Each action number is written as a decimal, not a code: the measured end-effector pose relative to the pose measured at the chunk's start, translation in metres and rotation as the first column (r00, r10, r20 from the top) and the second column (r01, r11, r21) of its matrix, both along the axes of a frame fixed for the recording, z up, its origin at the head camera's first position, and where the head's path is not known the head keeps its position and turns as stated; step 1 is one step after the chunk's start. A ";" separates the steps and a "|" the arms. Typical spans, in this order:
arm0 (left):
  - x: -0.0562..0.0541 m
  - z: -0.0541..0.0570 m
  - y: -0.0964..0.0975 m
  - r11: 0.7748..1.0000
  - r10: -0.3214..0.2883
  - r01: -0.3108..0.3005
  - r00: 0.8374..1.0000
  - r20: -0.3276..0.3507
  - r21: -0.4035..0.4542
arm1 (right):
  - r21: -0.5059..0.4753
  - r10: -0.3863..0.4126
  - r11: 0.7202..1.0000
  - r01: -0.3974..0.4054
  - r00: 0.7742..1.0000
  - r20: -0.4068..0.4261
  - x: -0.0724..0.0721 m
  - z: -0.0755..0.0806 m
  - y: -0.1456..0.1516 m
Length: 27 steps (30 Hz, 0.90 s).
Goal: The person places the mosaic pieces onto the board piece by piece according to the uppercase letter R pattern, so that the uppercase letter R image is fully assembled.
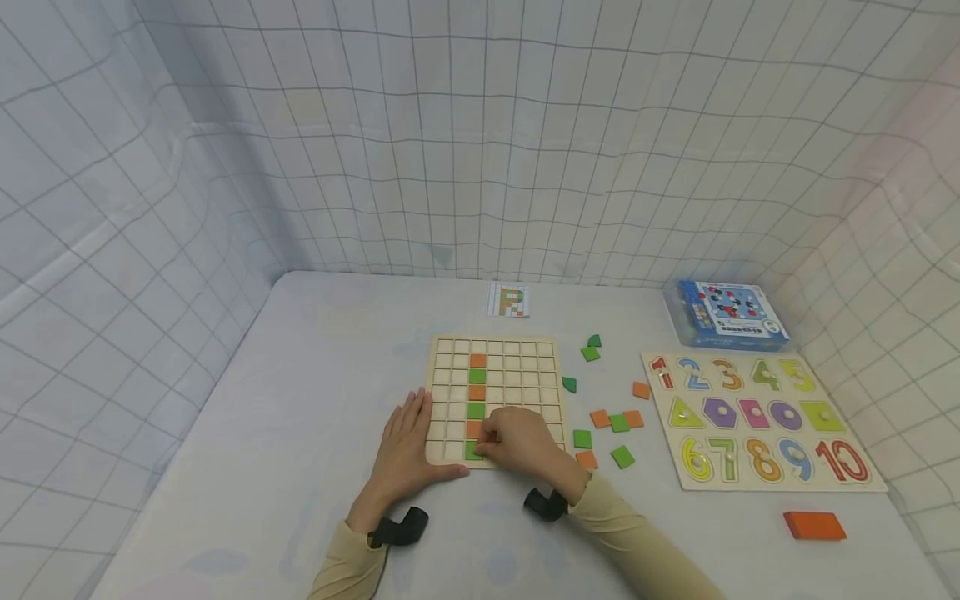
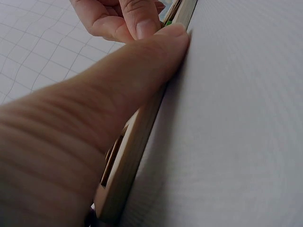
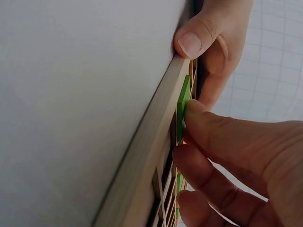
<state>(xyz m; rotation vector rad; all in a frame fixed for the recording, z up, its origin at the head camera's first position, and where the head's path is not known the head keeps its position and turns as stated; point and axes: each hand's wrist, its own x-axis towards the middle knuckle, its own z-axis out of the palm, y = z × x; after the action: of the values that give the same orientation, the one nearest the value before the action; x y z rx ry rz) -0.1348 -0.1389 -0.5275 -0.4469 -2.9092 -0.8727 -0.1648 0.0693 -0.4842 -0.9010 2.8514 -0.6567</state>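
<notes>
A wooden grid board (image 1: 525, 348) lies on the table. One of its columns holds several square tiles, orange (image 1: 477, 361) and green (image 1: 477, 376) by turns. At the front end of that column my right hand (image 1: 521, 437) pinches a green square tile (image 3: 182, 113). The tile tilts slightly up from its cell in the right wrist view, thumb on its face. My left hand (image 1: 405, 446) rests along the board's left side with fingers straight. Its thumb (image 2: 165, 42) presses against the front edge of the frame (image 2: 137, 137).
Loose orange (image 1: 599, 418) and green tiles (image 1: 622, 457), some green ones rounded, lie right of the board. Beyond them are a number puzzle (image 1: 738, 396), a blue box (image 1: 727, 315) and an orange block (image 1: 815, 526). A pattern card (image 1: 508, 299) lies behind the board.
</notes>
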 end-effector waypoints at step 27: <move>0.001 -0.001 0.002 1.000 0.011 -0.011 1.000 -0.001 0.009 | -0.282 -0.095 0.956 0.080 0.995 -0.041 -0.050 0.002 0.066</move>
<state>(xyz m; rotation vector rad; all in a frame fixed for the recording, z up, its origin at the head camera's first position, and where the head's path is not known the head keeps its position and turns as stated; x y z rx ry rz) -0.1342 -0.1372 -0.5285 -0.4308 -2.9022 -0.8836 -0.2152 0.1349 -0.4821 -0.8393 2.9074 -1.0854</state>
